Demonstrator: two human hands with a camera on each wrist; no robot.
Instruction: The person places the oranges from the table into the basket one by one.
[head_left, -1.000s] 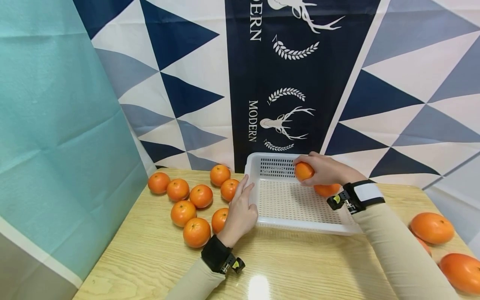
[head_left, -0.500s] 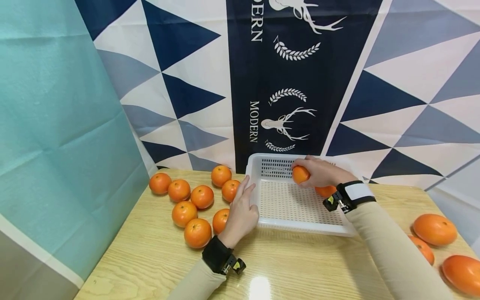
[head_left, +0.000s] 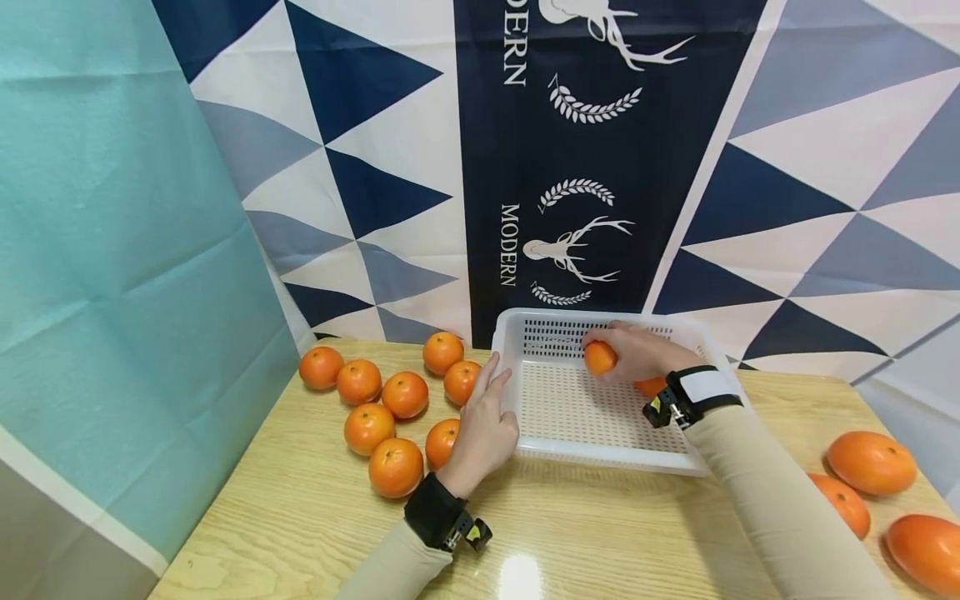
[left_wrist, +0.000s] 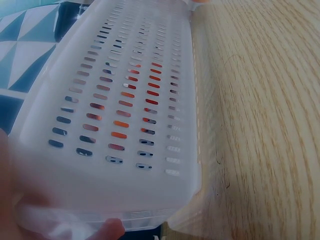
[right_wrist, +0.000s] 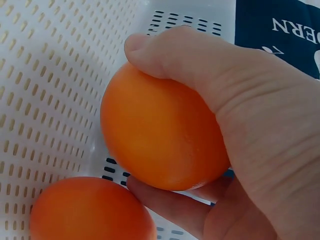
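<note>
From my end I'm seeing the right hand (head_left: 641,354) over the basket (head_left: 600,454), inside its walls, thumb and fingers curled snugly round the held orange (right_wrist: 160,125). A second orange (right_wrist: 90,210) sits in the basket just beside it; I can't tell whether the two touch, or whether the held one is on the basket's floor. Over at the basket's left end, the left hand (head_left: 483,429) lies against the rim, its fingers fairly straight and, as far as I can tell, steadying rather than gripping.

So I'd call this the placing step: fruit going into the basket, held orange low, not yet let go. Next, I reckon, calls for settling it gently beside its neighbour, then loosening the thumb and lifting straight out. There's more waiting on the desk (head_left: 337,533): eight oranges (head_left: 406,394) left of the basket, three oranges (head_left: 872,462) in view to its right.
</note>
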